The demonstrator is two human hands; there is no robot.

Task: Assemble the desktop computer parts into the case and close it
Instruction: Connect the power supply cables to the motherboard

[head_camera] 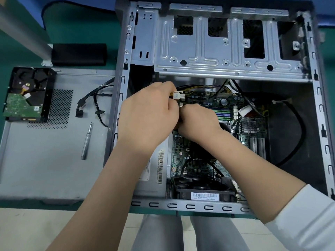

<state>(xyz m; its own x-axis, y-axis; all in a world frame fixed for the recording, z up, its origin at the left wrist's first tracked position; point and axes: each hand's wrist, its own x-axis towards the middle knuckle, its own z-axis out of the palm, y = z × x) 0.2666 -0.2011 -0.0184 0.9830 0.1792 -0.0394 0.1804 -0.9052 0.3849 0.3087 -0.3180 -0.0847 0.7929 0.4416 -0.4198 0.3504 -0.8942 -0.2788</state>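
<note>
Grey steel case point(233, 51); green circuit mobo point(204, 102); white plastic connector point(178, 96); green bench point(81, 28); perforated-dot grey side panel point(45, 160).

A repair workbench: green mat point(78, 33), screwdriver point(86, 142), loose hard drive point(27, 95).

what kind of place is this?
Likely a PC repair or assembly bench: an open computer case on a green mat, with a loose hard drive and screwdriver on its removed side panel.
</note>
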